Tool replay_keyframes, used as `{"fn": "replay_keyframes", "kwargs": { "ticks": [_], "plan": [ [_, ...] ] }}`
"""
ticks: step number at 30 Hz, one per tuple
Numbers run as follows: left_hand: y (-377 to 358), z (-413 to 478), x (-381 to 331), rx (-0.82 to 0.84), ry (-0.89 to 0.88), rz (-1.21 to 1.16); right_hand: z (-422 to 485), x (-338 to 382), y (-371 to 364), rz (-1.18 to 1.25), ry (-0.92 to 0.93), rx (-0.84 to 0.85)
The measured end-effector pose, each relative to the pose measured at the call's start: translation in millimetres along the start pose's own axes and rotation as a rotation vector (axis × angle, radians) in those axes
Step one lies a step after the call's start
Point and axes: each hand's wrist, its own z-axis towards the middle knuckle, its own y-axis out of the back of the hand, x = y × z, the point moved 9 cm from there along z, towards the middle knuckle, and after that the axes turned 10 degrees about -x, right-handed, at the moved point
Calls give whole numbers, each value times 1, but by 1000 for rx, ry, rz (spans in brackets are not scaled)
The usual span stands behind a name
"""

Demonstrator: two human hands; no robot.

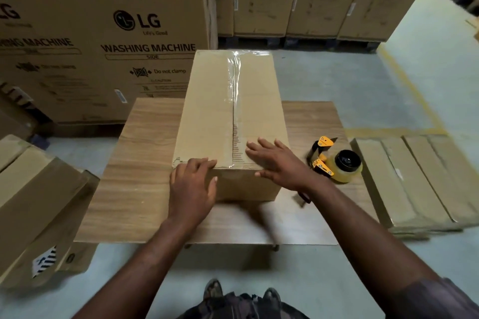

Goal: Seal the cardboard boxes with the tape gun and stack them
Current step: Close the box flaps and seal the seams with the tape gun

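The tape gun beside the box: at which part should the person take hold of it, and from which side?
Best by the black handle of the tape gun, which sticks out toward the person. Come from the near side with the right hand, now flat on the cardboard box. The yellow cutter end points away.

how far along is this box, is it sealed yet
Done: clear tape runs along the top seam of the box. In hand: the left hand and right hand press its near end, the tape gun lying on the table. Left: stacking it; flat boxes wait beside the table.
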Motion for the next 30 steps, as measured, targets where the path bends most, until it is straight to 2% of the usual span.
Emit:
{"fn": "replay_keyframes", "kwargs": {
  "ticks": [2, 5, 11, 14, 18, 21, 24, 26, 27, 30],
  "plan": [
    [1, 2, 1, -33, 45, -45, -5, -1, 3, 40, -39, -71],
    [-1, 6, 10, -68, 115, -140, -24, -4, 1, 144, -138, -290],
    [-4, 6, 20, -68, 149, -264, -79, -32, 9, 754, -492, -767],
    [-6, 8, 17, -61, 190, -314, -100, -49, 12, 963, -650, -849],
    [1, 0, -25, -114, 163, -501, -132, -101, -9, 1006, -923, -850],
    [-26, -19, -86, 49, 57, -624, -158, -138, -30, 1072, -1132, -862],
    [-87, -34, -154, 440, -11, -724, -172, -171, -43, 1074, -1300, -840],
    [-136, -45, -183, 686, 53, -721, -176, -194, -55, 1032, -1398, -805],
    [-159, -46, -194, 739, 107, -704, -178, -204, -60, 1031, -1444, -774],
    [-215, -33, -213, 752, 196, -578, -175, -223, -77, 1116, -1537, -620]
  ]
}}
